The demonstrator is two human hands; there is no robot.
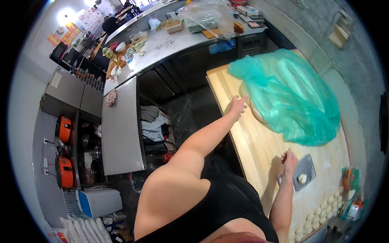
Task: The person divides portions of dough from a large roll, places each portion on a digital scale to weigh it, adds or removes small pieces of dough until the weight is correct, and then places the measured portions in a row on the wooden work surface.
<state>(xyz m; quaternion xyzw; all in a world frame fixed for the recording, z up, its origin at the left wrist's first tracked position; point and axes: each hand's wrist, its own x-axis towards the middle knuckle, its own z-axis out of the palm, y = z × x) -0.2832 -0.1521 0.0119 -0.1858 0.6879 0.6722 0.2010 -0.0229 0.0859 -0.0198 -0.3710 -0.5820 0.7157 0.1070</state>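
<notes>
Green plastic sheet (291,101) at 2 o'clock: translucent, crumpled, glossy. Hides most of a pale rounded thing (257,114); kind not discernible. Left hand (238,107) at the sheet's 9 o'clock edge: grip loosely spread, index finger extended; contact unclear. Right hand (289,162) at its 6 o'clock, fingers curled; cannot tell whether that grip pinches anything. Just beside: grey tray (310,166), one white lump (302,178). Wooden surface (253,150) floury toward 4 o'clock; dough-like pieces (320,212) there, lowest cut off. Metal surface (156,50), 12 o'clock; orange cookers (65,172), 9 o'clock.
</notes>
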